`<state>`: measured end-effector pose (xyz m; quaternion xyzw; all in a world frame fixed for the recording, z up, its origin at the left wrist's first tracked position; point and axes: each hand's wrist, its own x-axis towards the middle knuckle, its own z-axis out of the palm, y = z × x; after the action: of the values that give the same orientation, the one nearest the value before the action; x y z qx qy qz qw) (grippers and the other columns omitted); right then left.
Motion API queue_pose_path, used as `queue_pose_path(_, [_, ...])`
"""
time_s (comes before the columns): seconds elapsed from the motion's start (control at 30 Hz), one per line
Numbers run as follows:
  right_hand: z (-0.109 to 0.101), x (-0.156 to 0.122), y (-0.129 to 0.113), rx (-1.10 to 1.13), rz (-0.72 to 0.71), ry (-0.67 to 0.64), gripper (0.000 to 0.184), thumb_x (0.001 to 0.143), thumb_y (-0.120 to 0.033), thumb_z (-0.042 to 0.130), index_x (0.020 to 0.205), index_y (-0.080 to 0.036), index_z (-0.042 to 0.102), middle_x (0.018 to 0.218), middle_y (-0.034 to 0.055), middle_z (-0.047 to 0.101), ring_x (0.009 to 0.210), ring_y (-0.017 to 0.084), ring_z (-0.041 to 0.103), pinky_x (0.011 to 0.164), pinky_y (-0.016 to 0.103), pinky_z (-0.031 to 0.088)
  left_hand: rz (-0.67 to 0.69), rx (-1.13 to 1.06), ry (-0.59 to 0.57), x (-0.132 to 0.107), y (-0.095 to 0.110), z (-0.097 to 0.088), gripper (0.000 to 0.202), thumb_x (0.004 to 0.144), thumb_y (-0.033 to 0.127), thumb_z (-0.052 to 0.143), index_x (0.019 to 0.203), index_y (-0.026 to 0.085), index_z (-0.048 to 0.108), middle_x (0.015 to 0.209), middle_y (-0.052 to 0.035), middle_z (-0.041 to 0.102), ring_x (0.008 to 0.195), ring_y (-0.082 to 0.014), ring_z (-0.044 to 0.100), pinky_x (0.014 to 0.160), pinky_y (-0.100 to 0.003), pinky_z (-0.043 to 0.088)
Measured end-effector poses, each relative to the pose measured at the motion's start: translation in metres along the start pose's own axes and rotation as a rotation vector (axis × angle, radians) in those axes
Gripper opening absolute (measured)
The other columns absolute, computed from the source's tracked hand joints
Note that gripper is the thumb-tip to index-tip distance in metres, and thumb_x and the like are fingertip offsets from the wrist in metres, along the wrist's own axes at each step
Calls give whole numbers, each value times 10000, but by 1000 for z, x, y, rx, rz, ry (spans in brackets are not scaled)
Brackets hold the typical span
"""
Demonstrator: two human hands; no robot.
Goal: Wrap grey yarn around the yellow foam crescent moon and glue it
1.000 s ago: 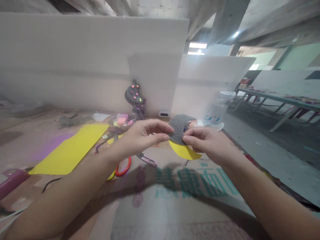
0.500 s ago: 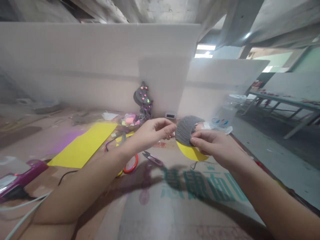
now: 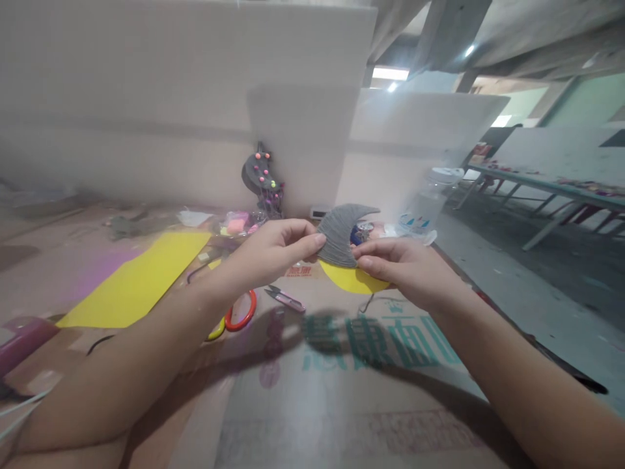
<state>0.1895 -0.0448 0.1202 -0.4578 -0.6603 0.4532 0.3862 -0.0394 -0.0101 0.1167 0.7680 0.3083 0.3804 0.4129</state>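
Observation:
Between my two hands is a grey crescent moon (image 3: 338, 229), its surface ribbed as if wound with yarn. My left hand (image 3: 288, 244) pinches the crescent's outer left edge. With thumb and forefinger, my right hand (image 3: 398, 260) grips it near the lower tip. Just below the crescent shows a yellow rounded piece (image 3: 349, 279); I cannot tell whether it is attached. Under my hands lie small thread snips (image 3: 286, 298) and scissors with red and yellow handles (image 3: 241, 311). A similar dark moon ornament with pink beads (image 3: 263, 172) stands behind, at the board.
A yellow sheet (image 3: 141, 280) lies at left, near a purple glue gun (image 3: 24, 342). A small bag of pink pieces (image 3: 237, 225) sits at the back. To the right stands a clear plastic jar (image 3: 424, 205). Another table (image 3: 541, 185) is beyond.
My left hand has come onto the crescent's left edge, where it was just apart before. The crescent has turned so its open curve shows. The whole view has shifted.

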Motion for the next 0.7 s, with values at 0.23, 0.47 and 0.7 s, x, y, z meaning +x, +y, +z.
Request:
queue_pose_path(0.23, [0,-3,-2,-33,-50,15,309,703,-450,745,875,-193,755,780,33,696,646,115,590,542,224,451,-9,-56,-16,-1,3,2,309,849,458,591,764,161,621,742,-3,607,679,-115,547,618,-228,428])
queue_pose_path(0.47, [4,-5,-8,-158,-45,-38,255,734,-418,699,728,-163,700,618,-18,573,530,72,461,474,201,345,55,24,-66,-2,2,3,376,904,476,497,798,152,658,750,-23,625,701,-128,559,635,-236,443])
queue_pose_path(0.7, [4,-3,-7,-164,-34,-42,236,741,-396,690,721,-162,682,623,-25,550,554,77,458,498,207,337,-26,-8,-40,-3,6,3,314,840,473,602,867,172,687,823,-20,667,747,-131,593,658,-229,469])
